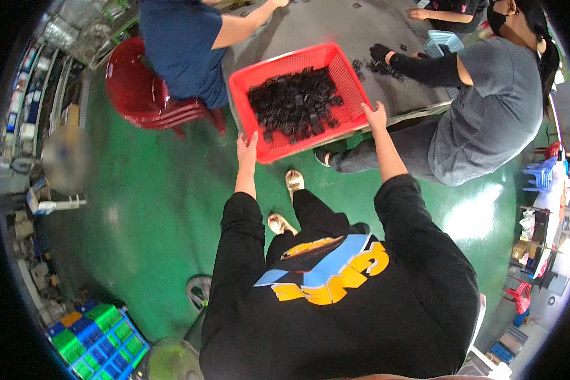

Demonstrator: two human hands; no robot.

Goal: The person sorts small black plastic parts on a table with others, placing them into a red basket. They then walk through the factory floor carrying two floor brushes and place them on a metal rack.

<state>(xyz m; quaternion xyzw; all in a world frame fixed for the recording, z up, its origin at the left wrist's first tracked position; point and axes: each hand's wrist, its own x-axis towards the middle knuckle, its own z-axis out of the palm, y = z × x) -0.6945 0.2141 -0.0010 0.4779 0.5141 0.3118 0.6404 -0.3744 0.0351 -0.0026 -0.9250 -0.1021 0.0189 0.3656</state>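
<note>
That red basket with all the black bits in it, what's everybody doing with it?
The person wearing the camera holds the red basket by its near rim, left hand at one corner and right hand at the other. It is full of small black parts and sits at the edge of a grey table. A seated co-worker in a black glove handles loose black pieces on the table, and another person stands by stacked red chairs.

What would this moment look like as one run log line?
left hand: grips red basket near edge | right hand: grips its right rim | load: black parts | rests: grey table
</note>
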